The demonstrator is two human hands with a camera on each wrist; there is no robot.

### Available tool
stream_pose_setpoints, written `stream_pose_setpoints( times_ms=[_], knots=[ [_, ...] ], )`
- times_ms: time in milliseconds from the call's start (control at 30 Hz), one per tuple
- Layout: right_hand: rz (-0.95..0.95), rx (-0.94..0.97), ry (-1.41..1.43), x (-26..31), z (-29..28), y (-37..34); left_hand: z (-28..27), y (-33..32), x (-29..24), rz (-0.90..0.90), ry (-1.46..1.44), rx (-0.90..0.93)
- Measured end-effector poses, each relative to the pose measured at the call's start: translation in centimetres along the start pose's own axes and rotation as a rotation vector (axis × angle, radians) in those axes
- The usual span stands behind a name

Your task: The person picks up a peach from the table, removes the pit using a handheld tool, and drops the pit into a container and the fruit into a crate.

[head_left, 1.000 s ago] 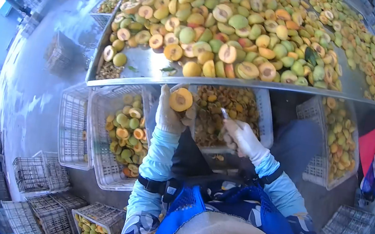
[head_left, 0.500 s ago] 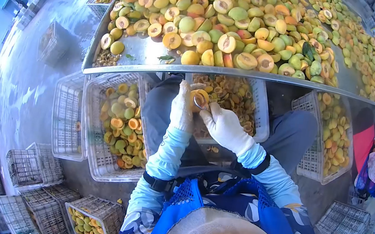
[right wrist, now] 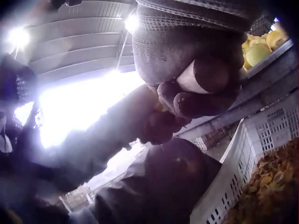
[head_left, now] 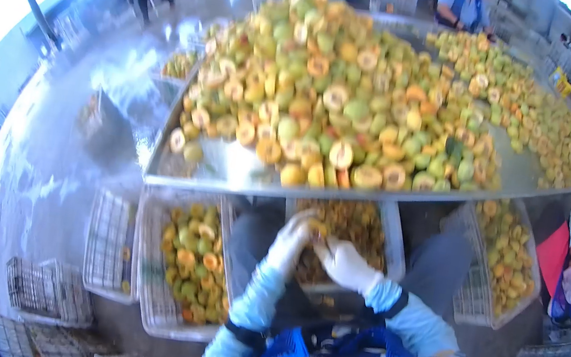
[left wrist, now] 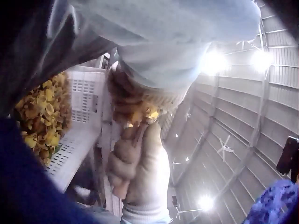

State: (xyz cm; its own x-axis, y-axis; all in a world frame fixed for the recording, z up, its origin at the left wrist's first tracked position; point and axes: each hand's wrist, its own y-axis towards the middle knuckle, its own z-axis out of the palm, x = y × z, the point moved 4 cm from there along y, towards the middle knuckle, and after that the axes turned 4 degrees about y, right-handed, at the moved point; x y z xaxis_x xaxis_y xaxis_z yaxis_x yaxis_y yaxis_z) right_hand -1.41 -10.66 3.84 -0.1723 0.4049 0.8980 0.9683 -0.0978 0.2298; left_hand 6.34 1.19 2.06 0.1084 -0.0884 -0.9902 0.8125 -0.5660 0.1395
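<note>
Both gloved hands meet over a crate of pits and scraps [head_left: 367, 228] between the knees. The left hand [head_left: 289, 240] holds a halved yellow fruit [head_left: 317, 229], which shows as an orange patch in the left wrist view [left wrist: 142, 114]. Against that fruit, the right hand [head_left: 350, 264] grips a tool; its pale round handle [right wrist: 198, 77] sticks out of the curled fingers in the right wrist view. The tool's tip is hidden between the hands.
A metal table [head_left: 225, 186] heaped with halved fruit [head_left: 355, 108] spans the front. Crates of fruit stand left [head_left: 195, 261] and right [head_left: 506, 259], with stacked crates [head_left: 51, 291] at lower left. Other people work beyond the table and at far right.
The right hand has come in from the right to the fruit in the left hand. The head view has tilted up, showing people beyond the table.
</note>
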Motion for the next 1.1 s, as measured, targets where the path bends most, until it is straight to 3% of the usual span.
stream_pose_setpoints(
  times_ms=[33,100,133,200,233,267,333,400,467,500,533,600,633,667,700,733,767,800,833,867,933,1000,1100],
  knots=[
    [0.090,0.036,-0.006,-0.4,0.0,-0.1,1.3,-0.8,-0.6,-0.102,-0.160,-0.121],
    [0.105,0.143,-0.081,-0.1,-0.2,-0.3,1.4,-1.3,-0.2,-0.009,-0.053,-0.216],
    [0.095,0.185,-0.127,-0.7,0.0,-0.5,0.9,-1.0,1.9,-0.052,-0.025,-0.295],
    [0.064,0.167,-0.212,-2.6,0.6,-1.3,1.6,-0.5,3.9,-0.125,-0.203,-0.353],
    [0.044,0.160,-0.290,-2.1,0.6,-1.2,2.0,-0.6,4.1,-0.276,-0.283,-0.381],
    [0.039,0.158,-0.293,-1.5,0.5,-1.3,1.9,-0.4,4.1,-0.270,-0.283,-0.379],
    [0.669,0.335,0.334,-1.5,1.1,-2.8,1.9,0.1,5.0,-0.356,-0.096,-0.269],
    [0.749,0.386,0.416,-0.5,1.0,-3.3,1.3,0.7,6.0,-0.428,-0.008,-0.044],
    [0.807,0.363,0.714,-0.5,1.7,-3.5,1.3,0.6,2.5,-0.440,0.041,0.040],
    [0.829,0.427,0.911,0.6,1.7,-3.6,1.7,0.5,2.2,-0.372,-0.086,0.037],
    [0.823,0.429,0.902,0.3,1.9,-3.4,2.0,0.7,1.7,-0.362,-0.090,0.035],
    [0.814,0.449,1.379,0.3,3.0,-3.7,1.7,0.5,0.4,-0.153,-0.398,-0.209],
    [0.801,0.392,1.399,0.8,2.8,-3.4,1.2,0.8,0.7,-0.213,-0.233,-0.376],
    [0.848,0.300,1.404,0.5,2.2,-3.5,-0.5,1.0,1.2,-0.078,-0.120,-0.506],
    [0.826,0.227,1.137,-1.7,1.5,-3.6,-2.0,0.6,-2.1,-0.050,-0.237,-0.539],
    [0.787,0.163,0.874,-5.0,0.9,-3.8,-4.9,-0.1,-3.0,-0.016,-0.112,-0.569],
    [0.522,0.409,0.079,-8.6,0.3,-4.4,-7.7,-1.0,-5.7,0.248,0.497,-0.705],
    [0.174,0.613,-0.697,-11.7,-0.1,-5.3,-11.3,-1.6,-5.7,-0.130,0.148,-0.641],
    [0.361,0.620,-0.741,-14.6,-1.0,-6.7,-14.1,-1.9,-5.6,-0.208,0.423,-0.445],
    [0.542,0.613,-0.792,-16.5,-1.5,-7.4,-15.5,-2.0,-7.1,-0.191,1.039,-0.241],
    [0.543,0.573,-0.766,-16.1,-0.9,-6.7,-16.8,-0.6,-8.4,-0.295,1.710,-0.056],
    [0.540,0.519,-0.754,-15.1,-0.4,-5.3,-17.5,4.3,-8.7,-0.168,1.431,-0.323],
    [0.516,0.638,-0.621,-12.8,0.9,-4.5,-17.6,14.3,-7.0,-0.385,1.355,-0.301]
  ],
)
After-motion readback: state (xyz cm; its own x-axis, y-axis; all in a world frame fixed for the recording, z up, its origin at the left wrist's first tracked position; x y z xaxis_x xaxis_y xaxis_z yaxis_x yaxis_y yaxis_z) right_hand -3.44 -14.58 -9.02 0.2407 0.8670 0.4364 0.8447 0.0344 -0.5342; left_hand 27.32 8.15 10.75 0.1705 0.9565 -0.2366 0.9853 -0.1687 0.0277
